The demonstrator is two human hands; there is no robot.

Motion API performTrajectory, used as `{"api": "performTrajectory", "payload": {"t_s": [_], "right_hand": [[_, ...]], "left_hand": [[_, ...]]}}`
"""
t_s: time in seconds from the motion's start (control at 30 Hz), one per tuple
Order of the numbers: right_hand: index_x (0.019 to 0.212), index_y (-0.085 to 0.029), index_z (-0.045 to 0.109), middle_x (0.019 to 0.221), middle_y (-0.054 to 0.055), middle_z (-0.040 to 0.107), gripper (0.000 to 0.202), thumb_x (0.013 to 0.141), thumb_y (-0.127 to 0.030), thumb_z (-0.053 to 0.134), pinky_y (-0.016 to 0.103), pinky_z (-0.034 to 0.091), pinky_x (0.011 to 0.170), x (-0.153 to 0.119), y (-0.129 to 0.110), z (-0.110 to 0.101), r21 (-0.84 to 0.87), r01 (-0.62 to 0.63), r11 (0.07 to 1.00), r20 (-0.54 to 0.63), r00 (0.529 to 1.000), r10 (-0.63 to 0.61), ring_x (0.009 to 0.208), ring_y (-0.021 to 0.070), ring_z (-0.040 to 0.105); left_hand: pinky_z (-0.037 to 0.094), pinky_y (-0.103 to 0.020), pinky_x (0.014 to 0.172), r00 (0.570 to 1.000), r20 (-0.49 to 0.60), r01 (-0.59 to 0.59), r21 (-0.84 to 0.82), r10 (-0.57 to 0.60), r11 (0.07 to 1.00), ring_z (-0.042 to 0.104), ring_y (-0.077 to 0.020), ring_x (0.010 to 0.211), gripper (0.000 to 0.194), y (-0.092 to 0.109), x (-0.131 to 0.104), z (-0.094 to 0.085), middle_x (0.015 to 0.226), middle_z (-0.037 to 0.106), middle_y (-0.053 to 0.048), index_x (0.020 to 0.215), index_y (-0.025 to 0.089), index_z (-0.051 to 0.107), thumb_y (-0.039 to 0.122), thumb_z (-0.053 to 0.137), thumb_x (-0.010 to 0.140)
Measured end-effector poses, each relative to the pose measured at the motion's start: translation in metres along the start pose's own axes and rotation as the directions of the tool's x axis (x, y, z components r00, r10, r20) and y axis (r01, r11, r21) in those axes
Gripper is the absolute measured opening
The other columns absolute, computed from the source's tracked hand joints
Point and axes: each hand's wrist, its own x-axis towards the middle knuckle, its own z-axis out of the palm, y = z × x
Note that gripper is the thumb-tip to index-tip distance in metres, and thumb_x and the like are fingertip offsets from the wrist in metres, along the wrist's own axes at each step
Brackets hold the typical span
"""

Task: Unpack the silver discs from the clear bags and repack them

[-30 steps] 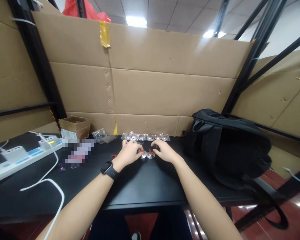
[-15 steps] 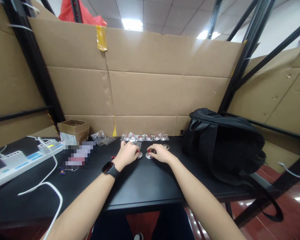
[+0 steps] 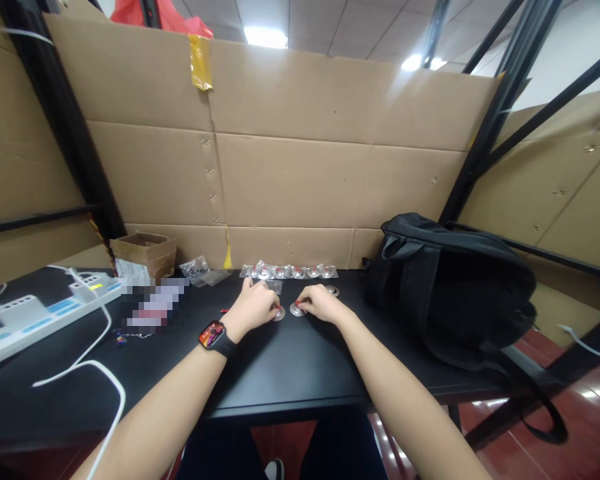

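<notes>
My left hand (image 3: pixel 257 305), with a smartwatch on its wrist, pinches the red part of a round silver disc (image 3: pixel 281 314) that rests on the black table. Just to the right, the fingers of my right hand (image 3: pixel 321 303) close on the red part of a second silver disc (image 3: pixel 295 310). The two discs lie close together but apart. Behind my right hand lies a ring-like silver disc (image 3: pixel 333 291). A row of plastic-wrapped discs (image 3: pixel 297 272) with red middles lines the back. Clear plastic wrapping (image 3: pixel 274 287) lies behind my left hand.
A black backpack (image 3: pixel 410 280) stands on the right of the table (image 3: pixel 290 380). On the left are a small cardboard box (image 3: pixel 155 253), crumpled plastic bags (image 3: pixel 195 267), a white power strip (image 3: pixel 45 323) and a loose white cable (image 3: pixel 115 383). Cardboard panels (image 3: pixel 290 173) wall the back.
The view has shifted slightly. The watch face has lit up. Both hands stay at the two discs, and the right fingers have tilted a little lower onto theirs.
</notes>
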Motion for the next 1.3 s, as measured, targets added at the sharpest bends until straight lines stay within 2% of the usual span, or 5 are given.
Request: {"api": "performTrajectory", "payload": {"t_s": [0.57, 0.83, 0.97, 1.17, 1.3], "right_hand": [[0.081, -0.02, 0.079, 0.079, 0.003, 0.075, 0.014, 0.077, -0.009, 0.071, 0.023, 0.048, 0.073, 0.004, 0.0, 0.003, 0.01, -0.003, 1.0, 0.0, 1.0, 0.003, 0.076, 0.0173, 0.069], [0.077, -0.017, 0.072, 0.096, 0.006, 0.068, 0.007, 0.08, -0.011, 0.071, 0.032, 0.048, 0.088, -0.003, 0.001, -0.014, 0.019, 0.062, 0.998, -0.19, 0.98, -0.057, 0.091, 0.0191, 0.064], [0.086, -0.02, 0.07, 0.106, 0.006, 0.063, 0.006, 0.088, -0.021, 0.065, 0.033, 0.049, 0.089, -0.008, -0.01, -0.037, 0.153, 0.131, 0.979, -0.444, 0.895, -0.05, 0.097, 0.0188, 0.062], [0.096, -0.02, 0.067, 0.104, 0.007, 0.057, 0.018, 0.096, -0.034, 0.055, 0.03, 0.051, 0.076, -0.005, -0.031, -0.049, 0.288, 0.159, 0.944, -0.77, 0.624, 0.13, 0.088, 0.0179, 0.061], [0.088, -0.021, 0.069, 0.095, 0.005, 0.058, 0.008, 0.09, -0.026, 0.063, 0.034, 0.049, 0.082, -0.005, -0.025, -0.041, 0.089, 0.132, 0.987, -0.516, 0.854, -0.068, 0.087, 0.0191, 0.057]], "left_hand": [[0.026, -0.044, 0.083, 0.999, -0.024, -0.029, 0.068, 0.03, 0.997, 0.057, -0.0283, 0.08, 0.025, 0.003, 0.004, 0.009, 0.064, 0.065, -0.009, 0.062, 0.018, 0.066, 0.011, 0.06, 0.085], [0.03, -0.043, 0.087, 0.969, -0.197, -0.119, 0.167, 0.151, 0.979, 0.055, -0.0277, 0.105, 0.016, 0.007, 0.0, -0.005, 0.106, 0.068, -0.009, 0.085, 0.021, 0.066, 0.023, 0.054, 0.095], [0.03, -0.045, 0.089, 0.941, -0.312, -0.067, 0.213, 0.132, 0.975, 0.048, -0.0299, 0.122, 0.014, 0.006, 0.002, -0.009, 0.13, 0.06, -0.01, 0.088, 0.022, 0.065, 0.023, 0.053, 0.096], [0.03, -0.046, 0.092, 0.922, -0.375, -0.023, 0.206, 0.1, 0.978, 0.046, -0.0301, 0.125, 0.015, 0.009, 0.005, -0.011, 0.131, 0.06, -0.009, 0.089, 0.022, 0.066, 0.021, 0.053, 0.096], [0.029, -0.046, 0.093, 0.897, -0.44, 0.028, 0.16, 0.045, 0.987, 0.046, -0.0285, 0.124, 0.014, 0.014, 0.004, -0.022, 0.131, 0.06, -0.009, 0.095, 0.023, 0.066, 0.024, 0.052, 0.097]]}}
